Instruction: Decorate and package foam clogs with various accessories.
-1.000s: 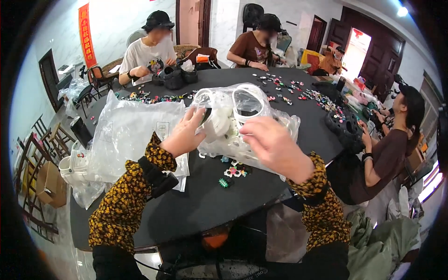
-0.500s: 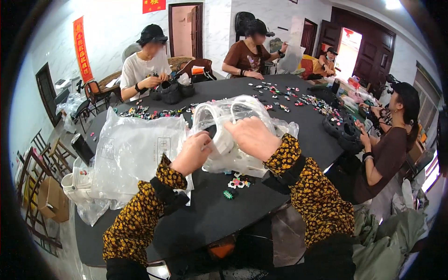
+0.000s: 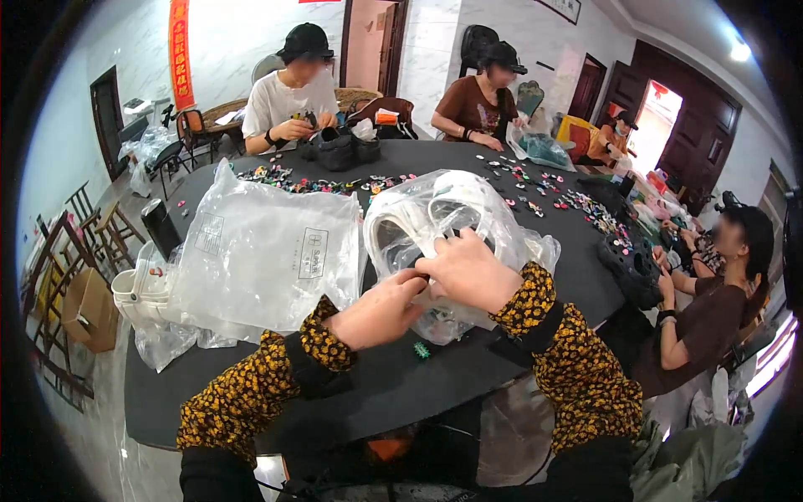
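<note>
A pair of white clogs [image 3: 391, 230] sits in a clear plastic bag [image 3: 534, 248] on the dark table, just beyond my hands. Over the bag's near side, my left hand [image 3: 381, 311] and my right hand [image 3: 473, 272] meet with fingers closed in a pinch. Something small and dark shows at their fingertips, too covered to name. A green spiky shoe charm [image 3: 421, 350] lies on the table below the bag. To the left is a flat, frosted plastic bag [image 3: 259, 259], with other white clogs [image 3: 138, 286] in clear plastic at its left end.
Loose colourful charms [image 3: 590, 213] are scattered over the far and right parts of the table [image 3: 335, 410]. Black clogs [image 3: 335, 149] stand before a co-worker in white; another black clog [image 3: 627, 272] is at the right edge. A dark cylinder [image 3: 159, 226] stands at the left.
My hands have come together at the near side of the clogs' bag; before, they were apart, the right one higher over the clogs. The whole view has shifted slightly.
</note>
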The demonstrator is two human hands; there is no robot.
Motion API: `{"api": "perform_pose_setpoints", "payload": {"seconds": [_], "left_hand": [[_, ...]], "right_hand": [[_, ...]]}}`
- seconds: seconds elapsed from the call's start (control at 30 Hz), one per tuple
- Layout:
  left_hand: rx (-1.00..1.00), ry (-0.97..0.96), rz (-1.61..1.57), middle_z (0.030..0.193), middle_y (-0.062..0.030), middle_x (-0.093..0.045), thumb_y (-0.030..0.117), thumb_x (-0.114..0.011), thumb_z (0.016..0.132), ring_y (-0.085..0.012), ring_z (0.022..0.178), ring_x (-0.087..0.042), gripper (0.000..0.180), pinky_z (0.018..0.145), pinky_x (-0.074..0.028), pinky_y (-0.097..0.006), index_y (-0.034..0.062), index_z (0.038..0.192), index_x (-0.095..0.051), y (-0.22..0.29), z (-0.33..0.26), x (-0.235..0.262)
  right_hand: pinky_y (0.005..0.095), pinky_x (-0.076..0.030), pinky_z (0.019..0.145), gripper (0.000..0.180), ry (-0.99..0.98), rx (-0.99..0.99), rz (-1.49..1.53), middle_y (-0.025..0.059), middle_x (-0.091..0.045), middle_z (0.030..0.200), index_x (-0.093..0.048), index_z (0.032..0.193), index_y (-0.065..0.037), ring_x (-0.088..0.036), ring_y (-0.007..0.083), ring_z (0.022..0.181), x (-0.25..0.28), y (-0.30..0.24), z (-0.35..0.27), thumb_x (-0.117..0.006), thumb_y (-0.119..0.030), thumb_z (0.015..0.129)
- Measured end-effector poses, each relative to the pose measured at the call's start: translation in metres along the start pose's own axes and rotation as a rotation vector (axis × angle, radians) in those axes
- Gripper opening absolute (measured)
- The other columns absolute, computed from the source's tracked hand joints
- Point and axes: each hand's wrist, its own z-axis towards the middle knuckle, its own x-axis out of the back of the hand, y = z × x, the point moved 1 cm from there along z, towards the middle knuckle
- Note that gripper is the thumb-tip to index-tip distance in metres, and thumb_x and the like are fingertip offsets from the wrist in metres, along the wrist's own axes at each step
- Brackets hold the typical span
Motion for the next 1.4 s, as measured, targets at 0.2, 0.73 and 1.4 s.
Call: {"api": "perform_pose_setpoints", "payload": {"seconds": [0.2, 0.73, 1.4], "left_hand": [[0.194, -0.307, -0.215, 0.098, -0.0157, -0.066, 0.011, -0.06, 0.089, -0.0276, 0.09, -0.065, 0.025, 0.079, -0.052, -0.033, -0.0023, 0.11, -0.06, 0.035, -0.017, 0.057], [0.515, -0.046, -0.098, 0.085, -0.0092, -0.065, 0.016, -0.06, 0.087, -0.014, 0.078, -0.061, 0.024, 0.072, -0.049, -0.029, -0.0013, 0.104, -0.062, -0.04, -0.036, 0.084], [0.65, -0.063, -0.14, 0.097, -0.0131, -0.064, 0.026, -0.051, 0.092, -0.0175, 0.083, -0.061, 0.04, 0.071, -0.051, -0.032, -0.0057, 0.114, -0.056, -0.08, -0.017, 0.059]], "right_hand": [[0.0417, -0.04, 0.078, 0.031, 0.055, 0.011, 0.047, 0.009, -0.061, 0.077, -0.063, 0.085, -0.013, -0.062, 0.0282, 0.08, 0.008, 0.01, -0.014, -0.074, -0.036, 0.068], [0.0415, -0.041, 0.077, 0.024, 0.08, -0.175, -0.088, 0.0116, -0.062, 0.071, -0.056, 0.099, 0.001, -0.062, 0.0314, 0.072, 0.003, 0.01, -0.037, -0.056, -0.012, 0.078], [0.0443, -0.042, 0.081, 0.037, 0.374, -0.05, -0.138, 0.0141, -0.052, 0.082, -0.055, 0.111, 0.004, -0.052, 0.031, 0.08, 0.0, 0.01, -0.103, -0.052, 0.001, 0.075]]}}
